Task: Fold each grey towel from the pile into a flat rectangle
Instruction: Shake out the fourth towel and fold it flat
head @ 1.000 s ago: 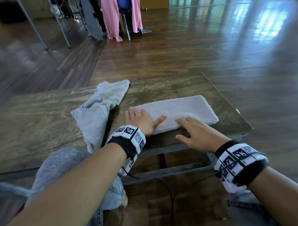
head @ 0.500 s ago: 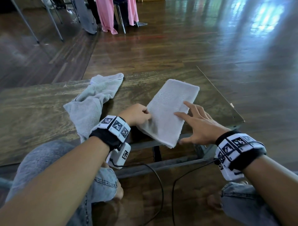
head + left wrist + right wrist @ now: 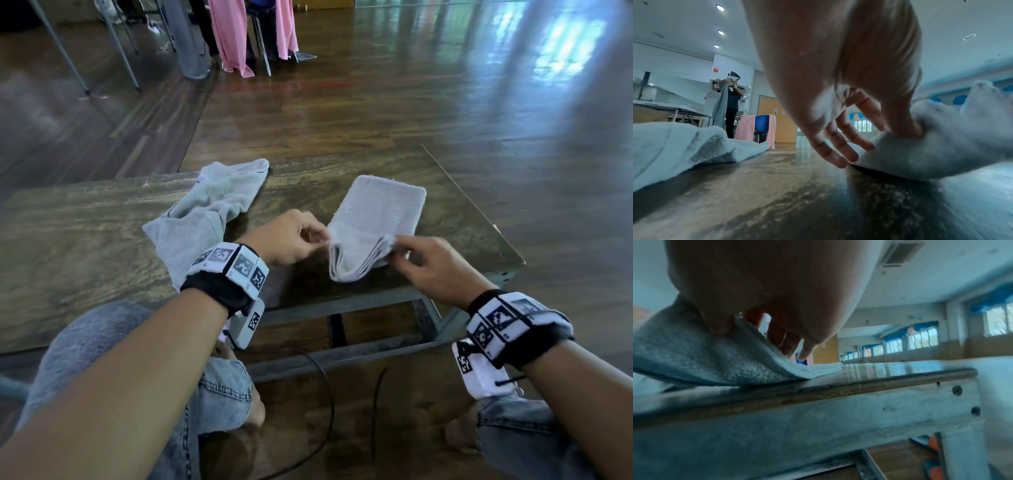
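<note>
A folded grey towel [image 3: 376,219] lies lengthwise on the wooden table [image 3: 85,240], its near end raised off the top. My left hand [image 3: 298,236] pinches the near left corner, thumb on top [image 3: 904,128]. My right hand [image 3: 431,260] pinches the near right corner, and the towel [image 3: 694,356] curves down from that grip to the table edge. A second, crumpled grey towel [image 3: 209,212] lies to the left of my left hand, also seen in the left wrist view as a crumpled towel [image 3: 674,146].
The table's right edge [image 3: 479,212] and metal front frame [image 3: 818,415] are close to the folded towel. Cables [image 3: 325,394] hang below the table by my knees. A chair draped in pink cloth [image 3: 246,31] stands far back. Another person [image 3: 731,100] holds up a cloth across the room.
The towel has turned from lying crosswise to lying lengthwise. My hands went from pressing flat on it to pinching its near corners and lifting that end.
</note>
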A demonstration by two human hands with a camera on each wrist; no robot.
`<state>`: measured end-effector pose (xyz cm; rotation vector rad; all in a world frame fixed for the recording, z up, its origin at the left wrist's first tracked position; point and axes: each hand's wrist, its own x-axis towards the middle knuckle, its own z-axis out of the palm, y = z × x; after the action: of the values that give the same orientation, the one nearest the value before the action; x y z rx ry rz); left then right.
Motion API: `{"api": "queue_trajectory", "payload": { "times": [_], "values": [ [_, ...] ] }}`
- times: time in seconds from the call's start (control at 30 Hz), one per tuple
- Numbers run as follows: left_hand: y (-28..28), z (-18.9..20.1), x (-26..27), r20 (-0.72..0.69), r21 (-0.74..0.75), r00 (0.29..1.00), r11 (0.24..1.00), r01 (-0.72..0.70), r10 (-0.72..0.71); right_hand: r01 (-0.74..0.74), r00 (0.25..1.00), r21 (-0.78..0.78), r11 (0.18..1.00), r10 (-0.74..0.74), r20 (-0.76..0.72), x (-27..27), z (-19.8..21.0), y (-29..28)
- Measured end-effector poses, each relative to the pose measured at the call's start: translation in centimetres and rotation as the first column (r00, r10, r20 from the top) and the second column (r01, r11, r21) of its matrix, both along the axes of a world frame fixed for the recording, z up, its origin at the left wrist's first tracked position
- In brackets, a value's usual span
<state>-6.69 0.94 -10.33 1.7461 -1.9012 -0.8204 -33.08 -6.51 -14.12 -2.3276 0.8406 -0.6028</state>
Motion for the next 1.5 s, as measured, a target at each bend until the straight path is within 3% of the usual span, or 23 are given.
{"api": "queue_trajectory", "payload": {
  "times": [0.1,0.17,0.27,0.33,0.43,0.57,0.63,0.8,1.1,1.23,1.3,1.4,1.5],
  "values": [
    [-0.5,0.3,-0.3,-0.208,-0.160,0.972,0.977,-0.143,0.108,0.122,0.967,0.116,0.986,-0.144,0.211,0.3,1.6,-0.5],
    [-1.1,0.4,-0.7,-0.313,-0.205,0.930,0.942,-0.267,0.195,0.183,0.918,0.285,0.941,-0.267,0.294,0.7,2.4,-1.0],
    [-2.2,-0.7,-1.4,-0.206,-0.059,0.902,0.915,-0.399,0.380,0.286,0.919,0.517,0.807,-0.383,0.089,1.3,1.9,-2.0],
    [-2.6,-2.0,-1.6,-0.115,0.120,0.893,0.898,-0.422,0.435,0.399,0.901,0.552,0.732,-0.424,-0.089,1.5,0.9,-2.4],
    [-3.1,-3.4,-1.9,-0.064,0.171,0.903,0.896,-0.409,0.425,0.495,0.860,0.499,0.711,-0.482,-0.166,1.9,0.0,-3.1],
    [-4.8,-3.3,-2.9,-0.110,-0.108,0.870,0.864,-0.492,0.481,0.577,0.808,0.397,0.714,-0.571,-0.149,2.3,0.5,-4.3],
    [-5.7,-3.4,-3.6,-0.123,-0.149,0.860,0.848,-0.509,0.495,0.598,0.791,0.388,0.702,-0.596,-0.139,2.5,0.6,-4.7],
    [-7.7,-5.3,-4.6,0.014,-0.069,0.841,0.839,-0.539,0.541,0.669,0.739,0.347,0.657,-0.638,-0.217,2.6,-0.1,-5.1],
    [-9.0,-5.5,-5.4,0.043,-0.018,0.801,0.802,-0.597,0.597,0.693,0.720,0.303,0.654,-0.642,-0.263,2.3,-0.4,-6.4],
    [-9.0,-4.7,-5.2,0.006,0.123,0.795,0.788,-0.603,0.607,0.716,0.693,0.200,0.669,-0.644,-0.325,2.5,-0.4,-6.2],
    [-8.9,-4.2,-5.0,-0.015,0.119,0.809,0.804,-0.582,0.588,0.672,0.712,0.039,0.740,-0.630,-0.311,2.6,-0.2,-5.7],
    [-8.3,-4.0,-4.7,-0.119,-0.084,0.802,0.799,-0.595,0.585,0.467,0.796,-0.132,0.875,-0.480,-0.369,2.7,0.1,-5.4],
    [-7.7,-3.7,-4.1,-0.055,-0.390,0.847,0.769,-0.506,0.529,0.446,0.769,-0.114,0.888,-0.445,-0.459,3.1,0.4,-5.2]
  ]
}}
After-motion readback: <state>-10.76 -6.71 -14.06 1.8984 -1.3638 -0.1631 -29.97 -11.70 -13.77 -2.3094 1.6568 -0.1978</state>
